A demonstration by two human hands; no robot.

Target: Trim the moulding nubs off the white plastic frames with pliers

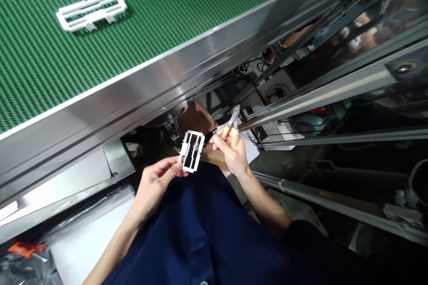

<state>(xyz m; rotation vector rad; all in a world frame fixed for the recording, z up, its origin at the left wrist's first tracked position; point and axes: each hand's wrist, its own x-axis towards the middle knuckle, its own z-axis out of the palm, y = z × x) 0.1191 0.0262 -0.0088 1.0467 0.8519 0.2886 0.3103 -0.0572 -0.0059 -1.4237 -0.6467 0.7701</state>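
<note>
My left hand (162, 176) pinches a white plastic frame (199, 153) by its lower left corner. The frame is held tilted up, with two long slots and a small tab on its left side. To its right, my right hand (233, 153) is wrapped round a pair of nippers (232, 127) with pale yellow handles. Their metal jaws point up and away from me, apart from the frame. Higher up, another white frame (92, 10) of the same kind lies on the green conveyor belt (160, 22), and two more sit at the top edge of the view.
A metal rail (133, 87) edges the belt in front of me. On the right stand metal bars (321, 91) of a machine frame, with cables and a motor behind. At lower left are a white sheet (90, 231) under clear plastic and an orange-handled tool (26, 249).
</note>
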